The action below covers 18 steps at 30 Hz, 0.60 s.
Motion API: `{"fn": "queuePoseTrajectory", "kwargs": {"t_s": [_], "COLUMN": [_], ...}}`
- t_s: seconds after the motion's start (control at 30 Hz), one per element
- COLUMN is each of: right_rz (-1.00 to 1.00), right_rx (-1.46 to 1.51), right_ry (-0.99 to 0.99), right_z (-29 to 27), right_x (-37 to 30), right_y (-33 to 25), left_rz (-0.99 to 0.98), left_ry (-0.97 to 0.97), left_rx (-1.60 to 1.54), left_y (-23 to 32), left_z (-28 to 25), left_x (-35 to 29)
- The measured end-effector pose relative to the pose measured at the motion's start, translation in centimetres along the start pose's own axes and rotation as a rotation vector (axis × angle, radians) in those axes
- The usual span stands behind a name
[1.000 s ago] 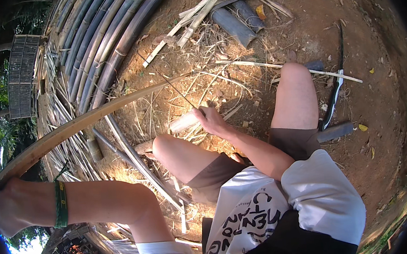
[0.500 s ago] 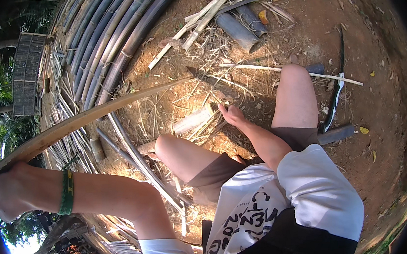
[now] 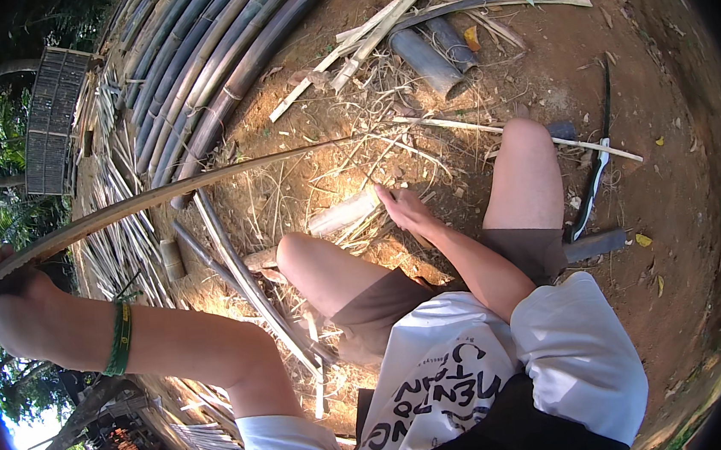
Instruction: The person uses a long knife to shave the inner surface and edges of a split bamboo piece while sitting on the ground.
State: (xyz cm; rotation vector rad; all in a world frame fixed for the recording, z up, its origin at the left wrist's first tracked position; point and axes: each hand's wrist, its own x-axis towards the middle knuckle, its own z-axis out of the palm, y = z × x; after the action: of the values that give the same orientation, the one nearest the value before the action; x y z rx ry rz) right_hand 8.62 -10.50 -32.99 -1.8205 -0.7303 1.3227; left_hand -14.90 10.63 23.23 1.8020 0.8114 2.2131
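Observation:
A long, curved bamboo strip (image 3: 202,177) runs from the far left edge to the middle of the ground. My left hand (image 3: 21,310) is closed around its near end, raised at the left. Between my bare knees, my right hand (image 3: 406,211) is closed on a thin brown handle (image 3: 421,240), which looks like a long-handled knife's; its blade cannot be made out now. Just left of that hand lies a short pale bamboo piece (image 3: 341,215), with fibre shavings (image 3: 369,224) around it.
Several dark bamboo poles (image 3: 220,91) lie at the upper left, beside many thin strips (image 3: 124,220). Cut bamboo tubes (image 3: 428,65) and split slats (image 3: 378,31) rest farther ahead. A long black-and-white machete (image 3: 594,179) lies right of my right knee.
My left hand has risen slightly with the strip. The strip's far part looks thinner, turned more edge-on. My right hand has shifted slightly left; the dark blade tip near the strip no longer shows.

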Motion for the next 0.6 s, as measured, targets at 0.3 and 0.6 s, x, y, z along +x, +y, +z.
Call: {"fn": "queuePoseTrajectory", "kwargs": {"t_s": [0.3,0.6], "right_rz": [-0.501,-0.319], "right_rx": [0.065,-0.009], "right_ry": [-0.005,-0.043], "right_z": [0.4,0.2], "right_x": [-5.8,-4.3], "right_y": [-9.7,-6.8], "left_rz": [-0.26,-0.276], "left_ry": [-0.407,-0.483], "left_rx": [-0.722,-0.861], "left_y": [4.1,4.2], "left_z": [3.0,2.6], "left_x": [-4.1,-5.5]}}
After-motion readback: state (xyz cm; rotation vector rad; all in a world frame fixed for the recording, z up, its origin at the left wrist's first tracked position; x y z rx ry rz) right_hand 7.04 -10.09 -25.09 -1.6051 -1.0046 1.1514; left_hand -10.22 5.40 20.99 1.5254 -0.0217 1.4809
